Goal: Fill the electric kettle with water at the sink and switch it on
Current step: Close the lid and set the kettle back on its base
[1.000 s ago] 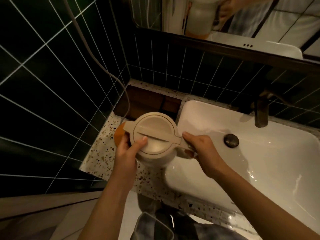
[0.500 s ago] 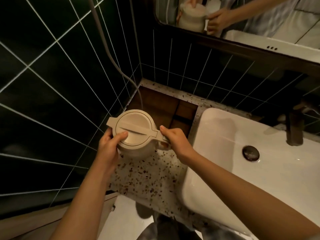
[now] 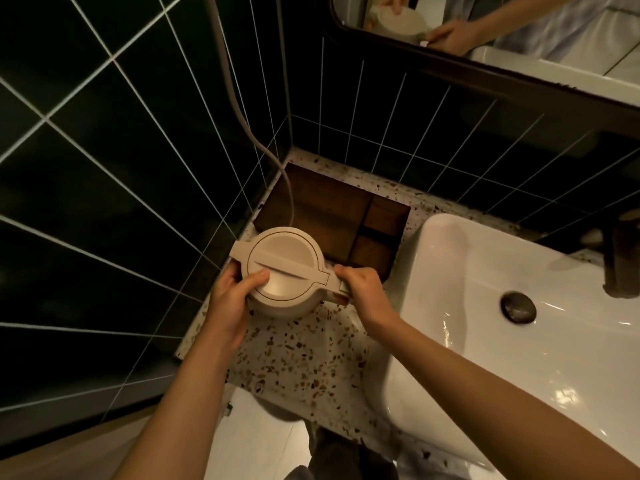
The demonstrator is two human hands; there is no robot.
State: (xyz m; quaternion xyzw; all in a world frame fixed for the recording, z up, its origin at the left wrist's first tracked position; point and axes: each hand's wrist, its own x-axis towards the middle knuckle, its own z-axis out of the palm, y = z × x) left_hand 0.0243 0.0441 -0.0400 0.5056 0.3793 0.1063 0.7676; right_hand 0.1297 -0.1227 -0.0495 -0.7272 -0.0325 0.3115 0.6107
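While both hands grip it, a cream kettle (image 3: pixel 285 271) sits low over the speckled counter (image 3: pixel 298 362) in the corner, its lid shut, and whether it rests on its base cannot be told, since no base shows beneath it. Furthest left is a wall of dark tile (image 3: pixel 104 202) with pale grout. A grey cord (image 3: pixel 239 109) runs down this wall and disappears behind the kettle, most likely the power lead, which would explain why the kettle is brought to this corner. Next, the left hand (image 3: pixel 230 306) wraps the kettle's left side with the thumb laid flat on the lid, seemingly to steady the body. Behind the kettle lies a brown wooden tray (image 3: pixel 332 216) with small compartments, and nothing can be made out inside it. To the right of the kettle, the right hand (image 3: pixel 363 292) is closed around the handle, bearing the weight. Further right is the white sink (image 3: pixel 485 271), with its round drain plug (image 3: pixel 518 307) and, at the frame's edge, a dark tap (image 3: pixel 621 265); no water is running. Above, a mirror (image 3: pixel 519 36) reflects the hands and kettle. No brand, label or writing can be read anywhere. Judging by the shut lid and its place away from the sink, filling looks finished and the switch comes next.
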